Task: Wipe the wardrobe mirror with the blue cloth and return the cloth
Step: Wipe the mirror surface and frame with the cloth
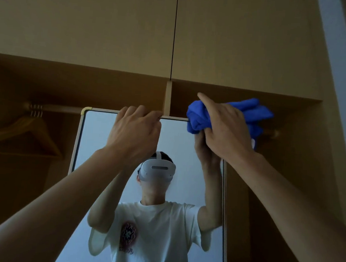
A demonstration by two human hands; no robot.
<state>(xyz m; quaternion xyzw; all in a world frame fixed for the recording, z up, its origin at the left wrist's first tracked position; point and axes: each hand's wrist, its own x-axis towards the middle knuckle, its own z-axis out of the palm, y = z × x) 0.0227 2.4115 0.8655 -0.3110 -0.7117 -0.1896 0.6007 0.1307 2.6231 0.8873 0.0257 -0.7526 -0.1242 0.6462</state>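
The tall mirror with a pale frame stands in front of the open wooden wardrobe and reflects a person in a white T-shirt. My left hand grips the mirror's top edge, its fingers curled over the frame. My right hand holds the bunched blue cloth against the mirror's top right corner. Part of the cloth sticks out past the frame to the right, and that corner is hidden behind hand and cloth.
Closed upper wardrobe doors fill the top of the view. A wooden hanger hangs on the rail at the left. A vertical divider stands behind the mirror's top. A pale wall runs down the right side.
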